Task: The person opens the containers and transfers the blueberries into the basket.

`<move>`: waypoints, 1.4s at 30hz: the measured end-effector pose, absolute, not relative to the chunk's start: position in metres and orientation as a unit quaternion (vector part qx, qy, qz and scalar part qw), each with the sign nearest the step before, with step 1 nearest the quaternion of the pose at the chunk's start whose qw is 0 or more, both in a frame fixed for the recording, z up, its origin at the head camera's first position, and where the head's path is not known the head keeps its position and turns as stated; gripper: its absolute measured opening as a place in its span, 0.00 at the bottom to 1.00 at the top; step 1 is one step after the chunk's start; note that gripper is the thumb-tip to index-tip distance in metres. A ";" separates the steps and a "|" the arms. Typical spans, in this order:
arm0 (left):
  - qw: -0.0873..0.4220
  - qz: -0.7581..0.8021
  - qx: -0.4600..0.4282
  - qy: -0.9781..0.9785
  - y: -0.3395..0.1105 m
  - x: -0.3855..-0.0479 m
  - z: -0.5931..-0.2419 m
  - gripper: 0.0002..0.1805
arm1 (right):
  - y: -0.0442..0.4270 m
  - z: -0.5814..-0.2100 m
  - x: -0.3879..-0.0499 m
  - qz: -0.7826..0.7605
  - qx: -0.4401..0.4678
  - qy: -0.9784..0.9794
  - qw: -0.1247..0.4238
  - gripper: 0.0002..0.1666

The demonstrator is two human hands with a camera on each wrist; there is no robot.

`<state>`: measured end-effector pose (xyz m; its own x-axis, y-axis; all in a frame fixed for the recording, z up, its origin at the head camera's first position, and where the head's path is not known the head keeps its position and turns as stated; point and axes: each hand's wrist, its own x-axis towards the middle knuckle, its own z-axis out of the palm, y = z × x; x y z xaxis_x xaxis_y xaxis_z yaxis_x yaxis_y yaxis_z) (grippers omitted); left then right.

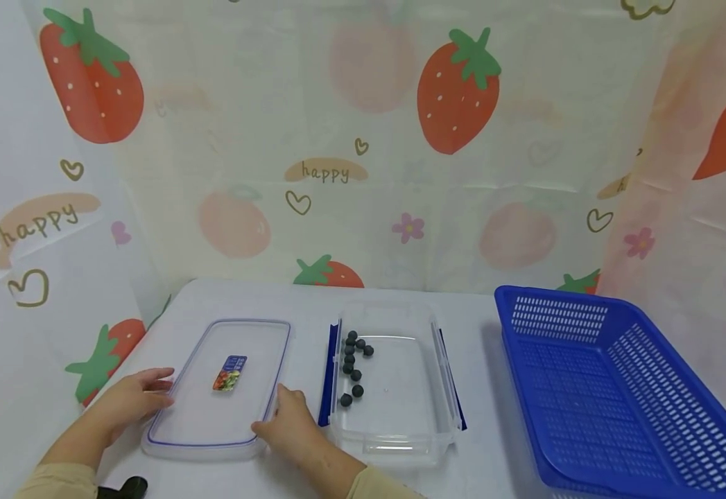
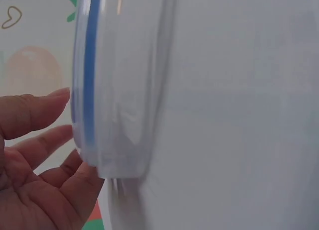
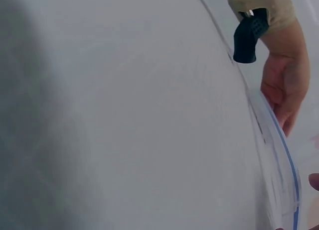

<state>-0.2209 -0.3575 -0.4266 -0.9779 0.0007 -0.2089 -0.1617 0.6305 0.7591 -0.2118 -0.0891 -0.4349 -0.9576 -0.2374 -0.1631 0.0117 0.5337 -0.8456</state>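
Observation:
A clear plastic lid (image 1: 250, 339) with a blue seal line and a small printed label lies flat on the white table. My left hand (image 1: 132, 400) is at its left edge. In the left wrist view, that hand's thumb and fingers (image 2: 42, 140) are spread beside the lid's rim (image 2: 124, 90). At the lid's near right edge, my right hand (image 1: 294, 423) touches the rim with thumb and index finger apart. Only bits of its fingertips (image 3: 314, 181) enter the right wrist view. Right of the lid stands a clear plastic box (image 1: 394, 443), uncovered, its blue side clips (image 1: 329, 378) folded down.
Several small dark balls (image 1: 357, 391), perhaps blueberries, lie along the left side inside the box. A large blue perforated basket (image 1: 593, 388) stands at the right. Printed strawberry cloth (image 1: 400, 187) hangs behind and along the sides of the table.

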 end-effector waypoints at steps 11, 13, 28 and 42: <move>0.072 0.418 -0.055 0.904 -0.356 -0.220 -0.413 0.42 | -0.084 -0.409 -0.200 -0.486 -0.081 0.860 0.135 0.43; 0.058 0.421 -0.059 0.903 -0.354 -0.220 -0.408 0.43 | -0.081 -0.399 -0.197 -0.507 -0.094 0.845 0.138 0.39; -0.001 0.471 -0.069 0.879 -0.307 -0.230 -0.366 0.47 | -0.030 -0.317 -0.204 -0.632 -0.211 0.734 0.134 0.12; -0.022 0.529 0.012 0.848 -0.251 -0.241 -0.331 0.42 | 0.044 -0.260 -0.240 -0.684 -0.232 0.688 0.068 0.15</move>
<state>-0.2415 -0.2510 -0.3306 -0.9987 -0.0023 0.0503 0.0442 0.4399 0.8970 -0.2404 0.0439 -0.2596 -0.8834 -0.4118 0.2235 -0.2260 -0.0434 -0.9732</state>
